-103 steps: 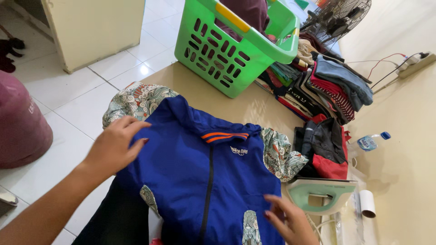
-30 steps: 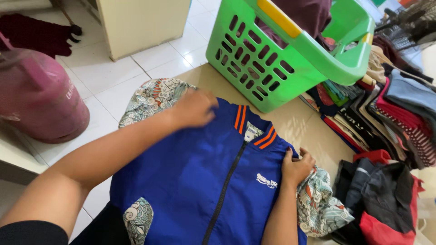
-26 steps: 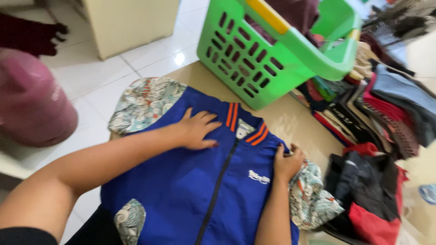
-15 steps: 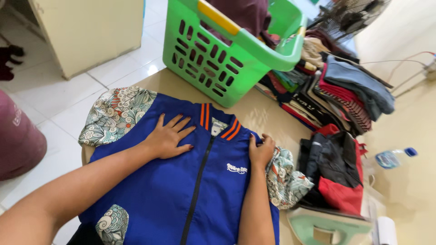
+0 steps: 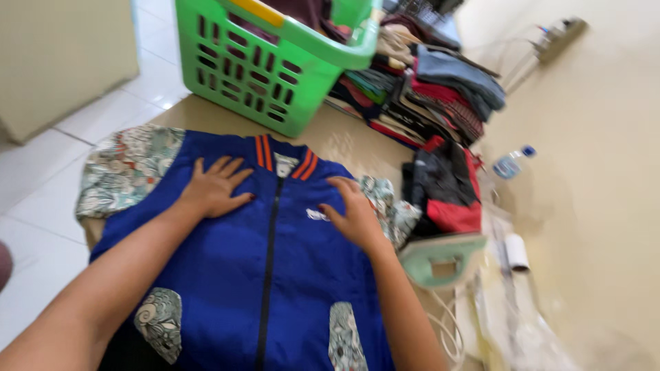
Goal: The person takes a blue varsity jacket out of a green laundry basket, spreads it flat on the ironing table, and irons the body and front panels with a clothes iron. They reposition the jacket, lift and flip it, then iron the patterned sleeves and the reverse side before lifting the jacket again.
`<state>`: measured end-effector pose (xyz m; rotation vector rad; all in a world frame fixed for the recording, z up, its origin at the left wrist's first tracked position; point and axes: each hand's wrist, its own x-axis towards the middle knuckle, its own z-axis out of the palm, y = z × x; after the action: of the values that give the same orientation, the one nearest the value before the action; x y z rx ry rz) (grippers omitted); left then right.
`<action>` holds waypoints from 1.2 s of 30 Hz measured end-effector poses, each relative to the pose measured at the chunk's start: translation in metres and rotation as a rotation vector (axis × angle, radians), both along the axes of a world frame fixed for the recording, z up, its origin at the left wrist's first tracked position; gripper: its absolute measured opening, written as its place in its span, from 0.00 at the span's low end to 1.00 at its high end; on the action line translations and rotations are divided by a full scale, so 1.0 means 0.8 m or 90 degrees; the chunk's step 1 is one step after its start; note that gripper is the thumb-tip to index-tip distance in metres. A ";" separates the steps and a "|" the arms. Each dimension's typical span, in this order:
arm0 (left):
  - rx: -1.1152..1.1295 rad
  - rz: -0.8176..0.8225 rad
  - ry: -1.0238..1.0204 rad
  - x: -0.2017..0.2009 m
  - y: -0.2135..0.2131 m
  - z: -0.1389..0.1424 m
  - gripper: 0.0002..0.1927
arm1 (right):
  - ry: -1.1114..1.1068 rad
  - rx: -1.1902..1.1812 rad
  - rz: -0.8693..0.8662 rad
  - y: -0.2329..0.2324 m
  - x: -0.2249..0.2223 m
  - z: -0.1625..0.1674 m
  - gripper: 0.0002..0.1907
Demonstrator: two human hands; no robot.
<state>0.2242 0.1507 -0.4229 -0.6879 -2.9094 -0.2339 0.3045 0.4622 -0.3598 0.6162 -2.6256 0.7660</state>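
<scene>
Left hand [image 5: 214, 187] and right hand [image 5: 352, 213] flat, palms down, fingers spread.

Matt blue cloth jacket [image 5: 234, 275]; glossy green plastic basket [image 5: 275, 75].

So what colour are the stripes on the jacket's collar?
Orange stripes on the blue jacket collar, seen in the head view.

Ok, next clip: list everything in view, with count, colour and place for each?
jacket: one, blue, orange-striped collar, patterned sleeves, flat under both hands.
laundry basket: one, green, beyond the jacket, dark clothes inside.
folded clothes pile: one, mixed colours, right of the basket.
black and red garment: one, beside the jacket's right sleeve.
iron: one, pale green, right of the jacket.
bottle: one, clear, blue cap, far right.
left hand: flat, left of the zip.
right hand: flat, right of the zip.
</scene>
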 end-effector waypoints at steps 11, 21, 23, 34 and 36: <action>0.027 0.000 0.008 0.003 -0.002 0.001 0.40 | 0.480 -0.087 -0.532 0.148 0.239 0.012 0.32; 0.042 0.009 -0.011 0.006 -0.008 0.011 0.40 | 0.025 -0.031 -0.643 0.237 0.208 -0.073 0.27; 0.048 0.006 -0.006 0.007 -0.010 0.011 0.40 | 0.028 -0.040 -0.641 0.238 0.192 -0.069 0.26; 0.104 0.005 -0.012 0.005 -0.015 0.015 0.40 | 0.078 0.129 -0.437 0.116 0.176 0.075 0.18; 0.110 0.003 -0.011 0.004 -0.016 0.013 0.40 | 0.062 0.066 -0.350 0.077 0.166 0.088 0.19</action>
<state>0.2275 0.1383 -0.4128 -0.6527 -2.8626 -0.4850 0.4372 0.5238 -0.2893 -0.0562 -2.5647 0.4179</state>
